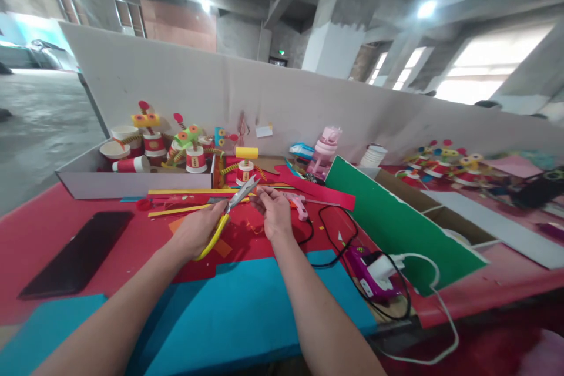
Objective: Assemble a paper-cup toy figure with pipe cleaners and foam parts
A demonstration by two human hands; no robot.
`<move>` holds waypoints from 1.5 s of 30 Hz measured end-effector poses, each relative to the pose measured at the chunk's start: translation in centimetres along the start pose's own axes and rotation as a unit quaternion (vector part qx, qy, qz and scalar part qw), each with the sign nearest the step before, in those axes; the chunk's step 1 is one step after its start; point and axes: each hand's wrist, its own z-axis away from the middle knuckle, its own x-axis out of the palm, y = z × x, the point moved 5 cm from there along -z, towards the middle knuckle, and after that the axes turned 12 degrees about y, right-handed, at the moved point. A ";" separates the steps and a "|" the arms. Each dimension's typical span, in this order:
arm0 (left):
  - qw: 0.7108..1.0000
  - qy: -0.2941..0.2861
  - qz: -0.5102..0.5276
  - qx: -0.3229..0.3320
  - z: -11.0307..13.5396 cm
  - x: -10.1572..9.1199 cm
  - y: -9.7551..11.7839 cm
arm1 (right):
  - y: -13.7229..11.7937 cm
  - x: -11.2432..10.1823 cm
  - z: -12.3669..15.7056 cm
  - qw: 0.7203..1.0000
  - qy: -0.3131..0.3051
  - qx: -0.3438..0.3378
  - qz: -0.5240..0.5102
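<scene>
My left hand (200,230) is closed around the yellow handles of a pair of scissors (241,194), its metal blades pointing up and away to the right. At the blade tips, my right hand (277,212) pinches a small orange piece (254,190), probably paper; the fingers partly hide it. Just beyond the blades stands a red-and-white paper cup figure (245,173) with a yellow tube on top and folded paper arms. Under the hands lie orange paper scraps (224,248) and yellow strips (176,211) on the red tabletop.
A pink glue gun (300,207) with a black cord lies right of my right hand. Blue sheets (211,317) cover the near edge. A black tablet-like slab (77,252) is at left, a white box (141,185) of cup figures behind, a green panel (396,223) and purple power strip (368,273) at right.
</scene>
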 end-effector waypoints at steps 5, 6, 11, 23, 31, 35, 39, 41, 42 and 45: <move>0.997 -0.023 -0.068 0.002 -0.1 -0.3 0.3 | 0.1 0.2 0.0 1.000 -0.007 0.017 -0.010; 0.997 -0.023 -0.071 0.004 -0.1 -0.4 0.4 | 0.2 0.2 0.0 1.000 -0.011 0.018 -0.011; 0.996 -0.027 -0.089 0.009 -0.1 -0.4 0.4 | 0.6 0.2 -0.1 0.999 -0.026 0.016 -0.012; 0.996 -0.034 -0.080 0.012 -0.1 -0.3 0.4 | 0.7 0.1 -0.3 0.999 -0.035 0.014 0.000; 0.997 -0.042 -0.066 0.003 0.0 -0.4 0.4 | 0.6 0.1 -0.3 0.999 -0.030 0.020 0.008; 0.997 -0.042 -0.060 0.001 0.0 -0.4 0.3 | 0.6 0.1 -0.3 0.999 -0.032 0.020 0.006; 0.997 -0.043 -0.059 0.006 0.0 -0.3 0.2 | 0.6 0.1 -0.3 0.999 -0.035 0.020 0.008; 0.997 -0.042 -0.060 0.010 0.0 -0.2 0.2 | 0.6 0.1 -0.3 0.999 -0.034 0.023 0.005; 0.997 -0.041 -0.062 0.012 0.0 -0.2 0.2 | 0.5 0.1 -0.3 0.999 -0.033 0.024 0.005; 0.997 -0.040 -0.064 0.011 0.0 -0.2 0.2 | 0.5 0.1 -0.3 0.999 -0.036 0.024 0.006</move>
